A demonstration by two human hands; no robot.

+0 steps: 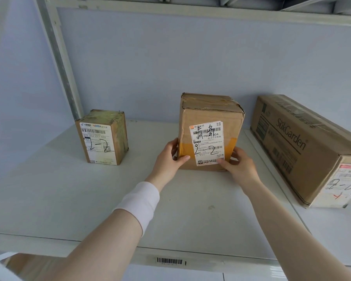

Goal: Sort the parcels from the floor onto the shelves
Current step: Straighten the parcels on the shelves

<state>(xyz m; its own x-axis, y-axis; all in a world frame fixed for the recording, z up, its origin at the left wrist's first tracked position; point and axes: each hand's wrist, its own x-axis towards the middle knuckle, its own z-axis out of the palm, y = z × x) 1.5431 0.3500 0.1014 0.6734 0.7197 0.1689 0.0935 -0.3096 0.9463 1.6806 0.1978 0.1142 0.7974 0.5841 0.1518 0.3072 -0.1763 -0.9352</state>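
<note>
A brown cardboard parcel (209, 116) stands upright near the middle of the white shelf (69, 189), with both hands at its lower corners. The left hand (168, 159) grips the corner at 7 o'clock, thumb across the front face and fingers wrapped round the left side. The right hand (239, 165) grips the corner at 5 o'clock, thumb pressed on the bottom edge of the shipping label (208, 142) and fingers curled round the right side. The label faces the camera and bears a handwritten "2-2"; a band of orange tape (183, 150) crosses the parcel behind it. A white cuff (140, 201) circles the left forearm.

At 9 o'clock of the held parcel, well apart, stands a small taped parcel (103, 136), upright, its label also marked "2-2". At 3 o'clock, near but not touching, a long SukGarden carton (300, 142) lies on its side, one end toward the camera with "2-2" written upside down on its label.

A barcode sticker (169, 261) sits on the shelf's front edge at 6 o'clock. A grey metal upright (59, 57) rises at 11 o'clock against the pale blue back wall (190, 57).
</note>
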